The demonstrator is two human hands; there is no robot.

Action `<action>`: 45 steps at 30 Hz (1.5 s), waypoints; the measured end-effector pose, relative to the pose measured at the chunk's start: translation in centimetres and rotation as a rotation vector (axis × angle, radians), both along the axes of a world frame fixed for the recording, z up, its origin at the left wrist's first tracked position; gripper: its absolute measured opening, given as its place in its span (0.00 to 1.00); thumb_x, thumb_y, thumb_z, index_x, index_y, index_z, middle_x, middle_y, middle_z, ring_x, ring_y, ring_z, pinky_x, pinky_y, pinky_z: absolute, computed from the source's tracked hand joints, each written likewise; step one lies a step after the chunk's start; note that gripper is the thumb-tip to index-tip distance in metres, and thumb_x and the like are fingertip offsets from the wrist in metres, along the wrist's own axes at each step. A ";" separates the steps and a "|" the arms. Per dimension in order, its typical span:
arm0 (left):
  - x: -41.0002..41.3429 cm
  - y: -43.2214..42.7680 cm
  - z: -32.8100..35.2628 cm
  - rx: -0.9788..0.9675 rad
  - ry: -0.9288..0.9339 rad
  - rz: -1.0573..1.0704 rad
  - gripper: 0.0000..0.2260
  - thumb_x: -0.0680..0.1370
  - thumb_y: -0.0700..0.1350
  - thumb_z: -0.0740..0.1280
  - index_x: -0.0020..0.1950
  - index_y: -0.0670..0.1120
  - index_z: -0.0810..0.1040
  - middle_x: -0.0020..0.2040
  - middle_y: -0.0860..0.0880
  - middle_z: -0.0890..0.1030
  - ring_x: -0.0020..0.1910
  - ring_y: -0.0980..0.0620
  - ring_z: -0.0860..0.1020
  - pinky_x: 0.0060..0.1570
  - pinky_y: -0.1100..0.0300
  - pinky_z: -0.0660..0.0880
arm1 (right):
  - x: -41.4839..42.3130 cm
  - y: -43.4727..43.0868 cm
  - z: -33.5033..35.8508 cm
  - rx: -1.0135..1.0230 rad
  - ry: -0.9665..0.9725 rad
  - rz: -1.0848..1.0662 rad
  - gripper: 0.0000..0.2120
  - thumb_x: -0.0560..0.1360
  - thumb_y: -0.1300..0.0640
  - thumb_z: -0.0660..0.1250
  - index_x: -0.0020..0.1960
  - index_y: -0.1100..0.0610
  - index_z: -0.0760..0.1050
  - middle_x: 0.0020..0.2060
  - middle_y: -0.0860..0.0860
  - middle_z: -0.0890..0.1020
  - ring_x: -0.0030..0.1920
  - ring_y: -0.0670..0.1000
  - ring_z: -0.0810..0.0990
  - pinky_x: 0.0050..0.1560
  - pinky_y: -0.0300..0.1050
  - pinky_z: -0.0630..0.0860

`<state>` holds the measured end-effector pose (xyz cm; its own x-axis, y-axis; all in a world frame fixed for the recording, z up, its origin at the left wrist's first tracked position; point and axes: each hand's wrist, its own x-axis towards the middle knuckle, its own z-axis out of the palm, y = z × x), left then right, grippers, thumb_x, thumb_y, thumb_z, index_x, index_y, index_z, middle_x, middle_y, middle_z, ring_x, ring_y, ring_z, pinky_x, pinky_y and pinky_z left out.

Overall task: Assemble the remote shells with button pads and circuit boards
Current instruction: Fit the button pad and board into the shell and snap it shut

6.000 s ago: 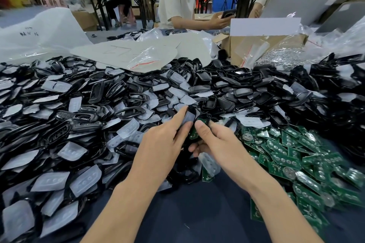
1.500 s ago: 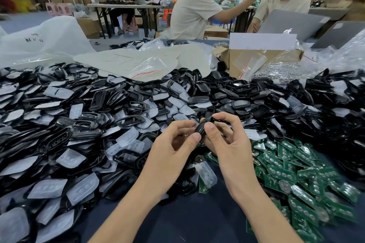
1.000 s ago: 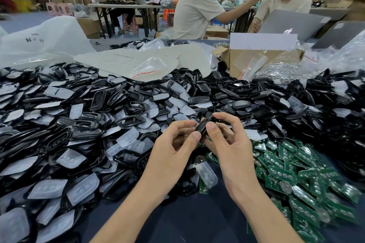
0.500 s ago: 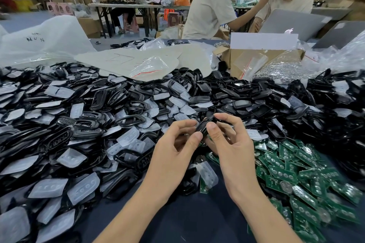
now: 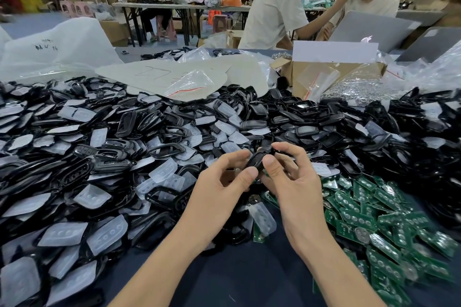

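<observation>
Work is centring on one black remote shell point(image 5: 259, 158), which the person is holding up just above the heap, over the middle of the worktop point(image 5: 249, 281). Both hands are pinching it. The left hand point(image 5: 219, 189) is gripping its near end between thumb and curled forefinger. The right hand point(image 5: 296, 182) is closing on it from the right, with the thumb pressing the near face and the forefinger arching over the top. I am reading this as the fitting step, with the parts being squeezed together or seated inside the casing. The fingers are hiding the inside, though, so I cannot tell whether a pad or a board is in there yet. Supplies are lying all round: black shells point(image 5: 126, 123) mixed with translucent button pads point(image 5: 163, 169) are spreading across the left and far side. Green circuit boards point(image 5: 361, 219) are piling up near on the right, just beside the right wrist. To my eye the next move is calling for even pressure from both thumbs so the piece seats flat. After that, one hand would be letting go and reaching to whichever pile is supplying the missing part, and the boards are lying closest to the right hand.
</observation>
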<state>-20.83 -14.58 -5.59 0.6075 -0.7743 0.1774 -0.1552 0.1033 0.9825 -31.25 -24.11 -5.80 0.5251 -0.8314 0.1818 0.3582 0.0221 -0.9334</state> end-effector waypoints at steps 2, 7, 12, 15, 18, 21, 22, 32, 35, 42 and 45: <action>0.5 0.1 0.1 0.013 0.041 -0.060 0.12 0.78 0.48 0.72 0.60 0.58 0.81 0.53 0.61 0.84 0.49 0.59 0.84 0.47 0.69 0.77 | 0.0 0.1 0.0 -0.017 0.007 0.013 0.10 0.69 0.48 0.75 0.50 0.41 0.82 0.48 0.48 0.86 0.52 0.48 0.86 0.49 0.38 0.81; 0.6 0.0 -0.4 -0.029 0.231 -0.128 0.16 0.73 0.50 0.77 0.60 0.52 0.82 0.52 0.54 0.85 0.49 0.54 0.82 0.50 0.60 0.77 | -0.2 0.2 0.4 -0.090 0.048 0.037 0.14 0.72 0.47 0.73 0.56 0.34 0.81 0.51 0.39 0.85 0.55 0.41 0.84 0.49 0.35 0.80; 0.3 0.1 -0.4 -0.020 0.041 -0.049 0.12 0.76 0.47 0.75 0.57 0.56 0.80 0.51 0.55 0.85 0.46 0.57 0.82 0.48 0.66 0.77 | 0.0 0.5 0.7 -0.005 0.011 0.112 0.12 0.74 0.50 0.69 0.56 0.42 0.84 0.55 0.49 0.86 0.57 0.50 0.85 0.51 0.39 0.81; -0.3 0.1 -0.2 -0.032 -0.039 -0.002 0.12 0.77 0.47 0.75 0.58 0.59 0.79 0.52 0.57 0.84 0.51 0.56 0.83 0.51 0.64 0.78 | 0.1 0.4 0.7 0.072 -0.018 0.089 0.12 0.73 0.50 0.69 0.55 0.43 0.84 0.54 0.52 0.86 0.58 0.54 0.85 0.53 0.42 0.82; -0.4 0.1 -0.1 -0.054 -0.054 -0.013 0.15 0.77 0.47 0.75 0.61 0.61 0.79 0.55 0.56 0.84 0.54 0.55 0.82 0.54 0.60 0.79 | 0.0 0.2 0.7 0.174 -0.075 0.111 0.12 0.73 0.52 0.69 0.55 0.46 0.85 0.53 0.55 0.86 0.57 0.56 0.85 0.53 0.44 0.82; -0.5 0.2 -0.1 -0.072 -0.136 -0.023 0.18 0.77 0.48 0.74 0.63 0.65 0.77 0.58 0.57 0.81 0.56 0.56 0.81 0.56 0.60 0.79 | -0.1 0.1 1.0 0.285 -0.159 0.165 0.12 0.74 0.55 0.67 0.55 0.49 0.85 0.56 0.58 0.86 0.56 0.55 0.85 0.53 0.46 0.83; -0.6 0.3 -0.1 -0.078 -0.173 -0.012 0.19 0.77 0.48 0.74 0.62 0.67 0.76 0.58 0.58 0.81 0.56 0.56 0.81 0.55 0.60 0.79 | -0.1 0.1 1.1 0.310 -0.181 0.183 0.12 0.75 0.55 0.67 0.54 0.50 0.85 0.56 0.58 0.85 0.56 0.55 0.85 0.54 0.47 0.83; -0.6 0.2 -0.6 -0.181 -0.700 0.224 0.09 0.80 0.50 0.69 0.58 0.51 0.79 0.57 0.58 0.76 0.54 0.59 0.78 0.53 0.70 0.73 | -0.2 0.1 1.3 0.447 -0.241 0.210 0.15 0.75 0.56 0.67 0.61 0.56 0.80 0.53 0.58 0.86 0.49 0.50 0.86 0.48 0.40 0.83; -0.5 0.1 -0.7 -0.190 -0.707 0.250 0.08 0.80 0.49 0.68 0.58 0.49 0.80 0.55 0.57 0.76 0.50 0.58 0.79 0.52 0.70 0.73 | 0.0 0.3 1.1 0.463 -0.225 0.190 0.14 0.73 0.55 0.70 0.58 0.55 0.81 0.48 0.56 0.86 0.47 0.50 0.85 0.46 0.40 0.82; -0.5 -0.1 -0.7 -0.171 -0.766 0.327 0.10 0.80 0.49 0.68 0.56 0.44 0.82 0.53 0.54 0.77 0.51 0.58 0.78 0.51 0.69 0.73 | 0.6 0.5 0.7 0.502 -0.237 0.151 0.17 0.70 0.56 0.72 0.58 0.56 0.79 0.39 0.52 0.85 0.41 0.47 0.85 0.44 0.41 0.83; -0.5 -0.2 -0.8 -0.176 -0.786 0.353 0.09 0.81 0.47 0.68 0.55 0.43 0.82 0.51 0.52 0.78 0.49 0.55 0.78 0.48 0.62 0.76 | 0.6 0.5 0.5 0.532 -0.255 0.162 0.15 0.69 0.57 0.73 0.55 0.56 0.79 0.40 0.53 0.85 0.42 0.49 0.86 0.46 0.42 0.83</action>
<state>-21.28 -14.74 -6.38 0.4580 -0.4865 0.7440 -0.8316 0.0613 0.5520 -30.64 -23.59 -5.26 0.6473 -0.7557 -0.0998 0.5221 0.5350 -0.6642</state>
